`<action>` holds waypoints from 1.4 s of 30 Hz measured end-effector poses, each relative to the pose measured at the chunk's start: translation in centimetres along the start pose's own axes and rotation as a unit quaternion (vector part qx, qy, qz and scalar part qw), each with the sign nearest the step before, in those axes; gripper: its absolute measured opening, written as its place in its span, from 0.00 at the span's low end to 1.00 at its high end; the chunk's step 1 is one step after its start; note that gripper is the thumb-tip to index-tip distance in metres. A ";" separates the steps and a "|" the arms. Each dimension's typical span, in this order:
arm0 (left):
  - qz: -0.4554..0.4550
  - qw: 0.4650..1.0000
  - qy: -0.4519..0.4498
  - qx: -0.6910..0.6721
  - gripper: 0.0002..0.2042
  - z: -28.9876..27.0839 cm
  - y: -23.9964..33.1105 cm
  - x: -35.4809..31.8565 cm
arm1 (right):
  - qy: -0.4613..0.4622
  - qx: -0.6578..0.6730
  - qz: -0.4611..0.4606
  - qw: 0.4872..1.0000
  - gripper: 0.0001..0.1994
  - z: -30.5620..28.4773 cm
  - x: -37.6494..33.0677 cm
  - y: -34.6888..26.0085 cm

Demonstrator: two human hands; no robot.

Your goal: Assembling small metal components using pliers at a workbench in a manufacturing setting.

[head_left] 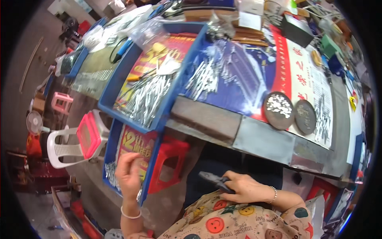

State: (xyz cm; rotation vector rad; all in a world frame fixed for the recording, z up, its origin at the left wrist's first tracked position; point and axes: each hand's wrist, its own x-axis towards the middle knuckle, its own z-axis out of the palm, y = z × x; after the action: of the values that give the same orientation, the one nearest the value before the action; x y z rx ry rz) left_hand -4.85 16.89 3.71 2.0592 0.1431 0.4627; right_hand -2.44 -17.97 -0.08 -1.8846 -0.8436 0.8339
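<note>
My right hand [248, 188] is closed around a pair of pliers [215, 179] in front of my lap, their dark jaws pointing left. My left hand [129, 177] is raised over the lower blue bin [150, 175], its fingers loosely bent and apart, and I see nothing in them. Thin metal parts [110, 175] lie in that bin, partly hidden by the hand. Above it, a larger blue tray [159, 119] at the table's left edge holds a heap of slim silver metal pieces [147, 97] on printed paper.
More silver pieces [205, 79] lie on a blue sheet on the table. Two round dishes [279, 123] [305, 115] of small metal parts stand at the right. A metal block [205, 119] lines the front edge. A red stool [171, 159] stands beneath; a white chair [63, 149] is left.
</note>
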 end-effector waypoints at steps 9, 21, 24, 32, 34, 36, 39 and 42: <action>0.235 0.928 -0.138 0.254 0.06 23.5 6.0 14.4 | 0.114 0.032 0.047 0.992 0.18 -0.2 -5.7 2.6; 0.216 0.868 -0.142 0.423 0.07 29.3 4.1 18.3 | 0.175 0.100 0.055 0.978 0.13 -1.1 -7.4 5.7; 0.225 0.883 -0.134 0.389 0.06 28.7 3.5 18.0 | 0.154 0.086 0.042 0.983 0.14 -1.3 -7.0 5.1; 0.237 0.945 -0.134 0.180 0.05 26.7 4.5 16.2 | 0.140 0.050 0.026 0.989 0.15 0.0 -6.7 3.8; 0.213 0.961 -0.141 0.104 0.05 25.1 6.4 14.6 | 0.107 0.063 0.054 0.991 0.16 -0.8 -6.6 2.5; 0.150 0.975 -0.159 -0.028 0.06 23.7 7.1 12.8 | 0.128 0.057 0.045 0.989 0.16 -0.9 -6.5 2.1; -0.014 0.956 -0.201 -0.211 0.10 21.6 8.0 9.1 | 0.164 0.016 0.020 0.986 0.16 -1.6 -6.0 1.6; -0.047 0.923 -0.249 -0.288 0.14 20.1 7.7 7.0 | 0.186 -0.029 0.012 0.982 0.15 -2.2 -5.5 1.0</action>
State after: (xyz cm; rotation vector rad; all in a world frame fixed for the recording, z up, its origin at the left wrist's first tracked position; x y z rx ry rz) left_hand 8.55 -1.29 3.22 1.5162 -0.1836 -0.0921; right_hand -3.36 -23.77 1.02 -2.0209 -0.6188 0.4514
